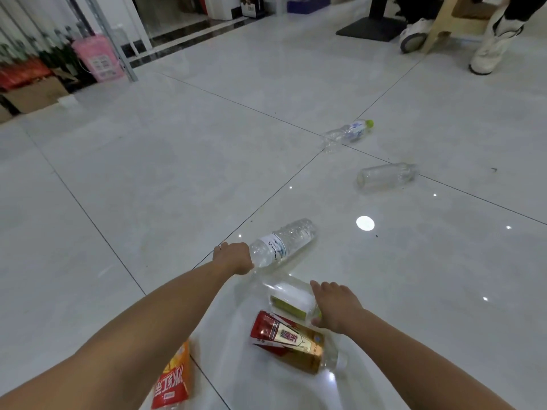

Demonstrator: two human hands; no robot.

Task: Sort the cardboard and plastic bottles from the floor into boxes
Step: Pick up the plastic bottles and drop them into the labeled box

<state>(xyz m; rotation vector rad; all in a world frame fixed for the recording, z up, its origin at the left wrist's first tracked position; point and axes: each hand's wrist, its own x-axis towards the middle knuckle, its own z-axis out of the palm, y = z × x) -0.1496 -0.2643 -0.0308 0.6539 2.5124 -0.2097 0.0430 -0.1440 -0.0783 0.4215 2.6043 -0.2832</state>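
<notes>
Head camera looks down over nearby floor.

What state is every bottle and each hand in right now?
White-label bottle: crumpled, neck end gripped by left hand.
Green-label bottle: on its side, held by right hand.
Red-label bottle: lying on floor, untouched.
Orange-label bottle: lying on floor, partly out of frame.
Green-capped bottle: lying on floor, cap on.
Unlabelled bottle: lying on floor, untouched.

Pink basket far left, white boots top rt, black table base
</notes>
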